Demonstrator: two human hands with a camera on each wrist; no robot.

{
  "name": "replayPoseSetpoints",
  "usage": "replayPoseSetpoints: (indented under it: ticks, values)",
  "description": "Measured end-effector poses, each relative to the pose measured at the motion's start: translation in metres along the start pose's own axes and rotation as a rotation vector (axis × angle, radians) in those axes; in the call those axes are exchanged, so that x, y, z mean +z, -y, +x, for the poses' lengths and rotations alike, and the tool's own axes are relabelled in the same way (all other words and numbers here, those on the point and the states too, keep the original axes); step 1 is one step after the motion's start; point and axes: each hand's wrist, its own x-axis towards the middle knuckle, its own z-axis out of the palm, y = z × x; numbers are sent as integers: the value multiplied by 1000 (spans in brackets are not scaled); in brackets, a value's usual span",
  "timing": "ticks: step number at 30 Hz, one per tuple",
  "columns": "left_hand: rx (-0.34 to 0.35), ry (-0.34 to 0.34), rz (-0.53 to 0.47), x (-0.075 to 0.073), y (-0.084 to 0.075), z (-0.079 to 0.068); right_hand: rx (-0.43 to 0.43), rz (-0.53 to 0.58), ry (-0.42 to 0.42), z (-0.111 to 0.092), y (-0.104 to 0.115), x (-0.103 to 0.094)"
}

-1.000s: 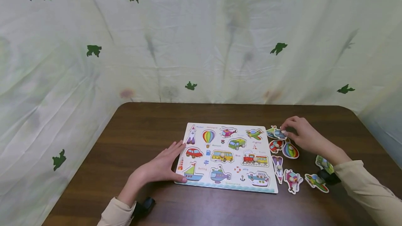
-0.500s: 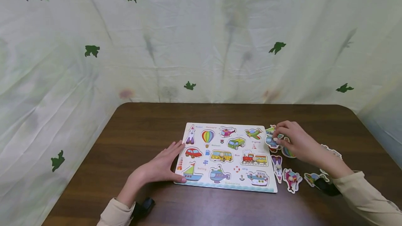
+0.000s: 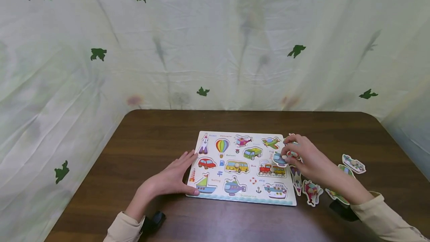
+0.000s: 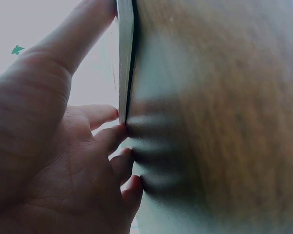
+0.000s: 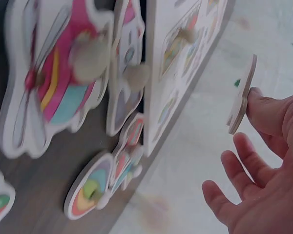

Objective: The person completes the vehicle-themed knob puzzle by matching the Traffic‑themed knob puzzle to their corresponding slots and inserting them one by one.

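Note:
My right hand (image 3: 310, 160) pinches a blue submarine puzzle piece (image 3: 279, 159) by its knob, over the right side of the white vehicle puzzle board (image 3: 231, 197). In the right wrist view that same piece (image 5: 243, 95) appears edge-on, raised off the board. On the board, the bus piece (image 3: 237, 166) has its knob showing, while the printed submarine picture (image 3: 235, 187) lies in the lower row. My left hand (image 3: 168, 178) rests at the board's left edge, thumb on the lower left corner and fingers stretched along the side. The left wrist view shows those fingertips (image 4: 132, 185) beside the board's edge.
Loose knobbed pieces lie right of the board: a rocket (image 3: 296, 180), a helicopter (image 3: 312, 192), a ship (image 3: 354, 164) and several others partly under my right arm. A balloon piece (image 5: 90, 187) shows in the right wrist view. The brown table (image 3: 161, 133) ends at a pale curtain (image 3: 215, 47).
My right hand has carried the submarine piece from the loose pieces leftward and nearer, over the board. The left hand has stayed in place.

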Motion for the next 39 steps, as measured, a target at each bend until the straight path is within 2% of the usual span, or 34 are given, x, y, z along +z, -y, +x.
replayPoseSetpoints:
  ticks: [7, 16, 27, 39]
  values:
    - [-3, 7, 2, 1, 1, 1, -36, 20, -1, 3, 14, 7]
    - [18, 0, 3, 1, 1, 1, -161, 34, -28, 8, 29, 23]
    - [18, -4, 2, 0, 0, 2, -195, 83, -18, 14, 46, 43]
    - [22, -5, -4, 0, 0, 2, -218, 107, 52, 23, 63, 66]
